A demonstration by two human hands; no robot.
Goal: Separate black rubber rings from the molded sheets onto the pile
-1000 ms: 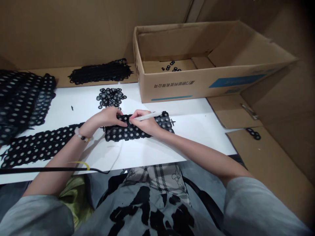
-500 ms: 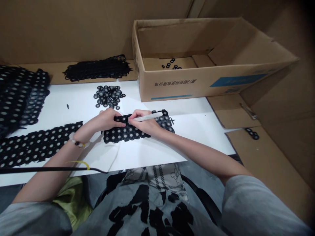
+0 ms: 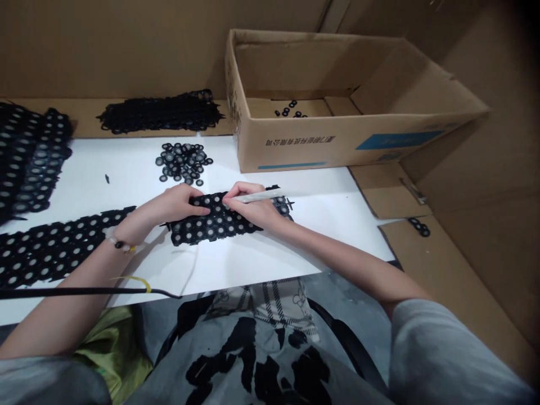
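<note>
Closest in, a black cable [image 3: 76, 292] crosses the left forearm, and a beaded bracelet [image 3: 120, 242] sits on that wrist. The left hand [image 3: 181, 203] lies open and flat on a black mesh sheet of rubber rings [image 3: 215, 228], holding nothing in its fingers; it seems to press down so the floppy sheet can't slide. The right hand [image 3: 248, 206] is closed around a white pen [image 3: 257, 196] in a writing grip, the tip angled down among the rings just beside the left fingertips, probably so the steadied patch sits right under the pen. The sheet rests on a white board [image 3: 320, 225], with a longer mesh strip [image 3: 54, 247] to its left. Farther off lie a loose heap of rings [image 3: 183, 163], a stack of mesh [image 3: 160, 112], and a cardboard box [image 3: 295, 143] with a few rings [image 3: 291, 108] inside
</note>
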